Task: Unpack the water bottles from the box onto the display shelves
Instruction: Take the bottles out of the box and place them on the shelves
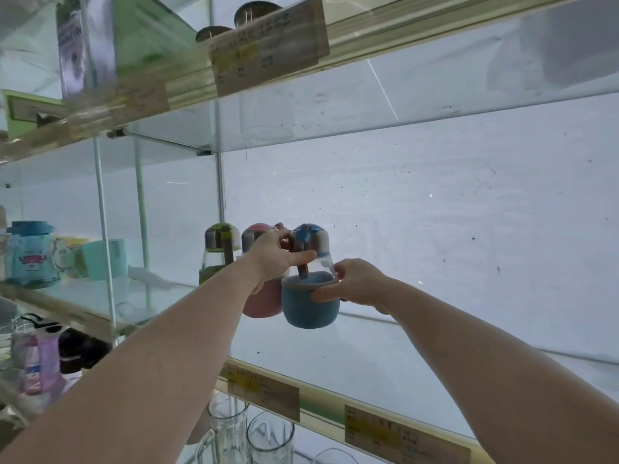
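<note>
A blue water bottle (308, 306) with a clear upper body, blue lid and strap stands at the middle of the glass display shelf (385, 349). My right hand (355, 284) grips its side at the rim of the blue sleeve. My left hand (279, 257) pinches the bottle's strap just below the lid. A pink bottle (259, 304) stands right beside it on the left, partly hidden by my left wrist. A green bottle (217, 249) stands further left. The box is not in view.
Price labels (264, 393) line the shelf's front edge. Glass mugs (248, 433) stand on the shelf below. The left bay holds a teal bottle (30, 252) and a mint cup (104, 259). The upper shelf carries a green box (140, 35) and jars.
</note>
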